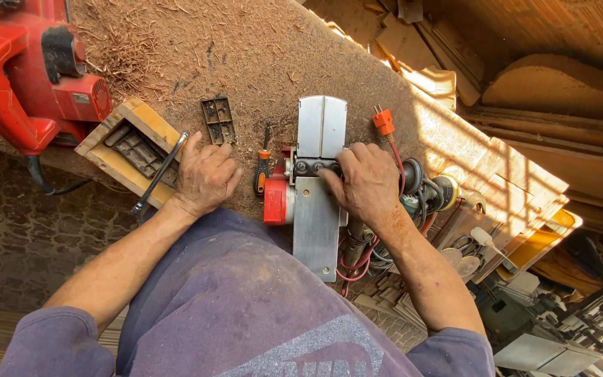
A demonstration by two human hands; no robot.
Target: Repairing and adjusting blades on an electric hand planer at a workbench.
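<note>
Currently working the blade drum of the upturned red-bodied electric hand planer with bare metal sole plates [317, 188], lying sole-up on the sawdust-covered brown board counter [259, 49]. Planer is the landmark below.

- Right hand [368, 185]: fingers curled over the planer's exposed cutter drum, at the gap between the two sole plates. Grip narrow, pressing or turning the drum; can't tell from this angle whether a small tool or fastener is pinched under the fingers.
- Left hand [205, 176]: flat on the counter left of the planer, fingers loosely closed, holding nothing. Knuckles touch a thin dark metal rod [158, 174] that lies across the corner of a shallow wooden box with a dark ribbed insert [128, 150].
- Orange-handled screwdriver [262, 171]: just left of the planer, between it and the left hand, untouched.
- Small dark slotted plastic plate [218, 120]: up-left of the planer, apart from it.
- Orange plug on a red cord [384, 123]: just right of the planer's front plate, unplugged.

My read: blade or drum service step. Next move needs the drum held steady and fingertips kept off the blade edge.

Surroundings: second red power tool [26, 77] far left of the planer, among loose shavings. Right of the planer, the counter edge drops to stacked timber offcuts [511, 174] in hard sunlight, and a cluttered lower shelf. Workshop setting.
</note>
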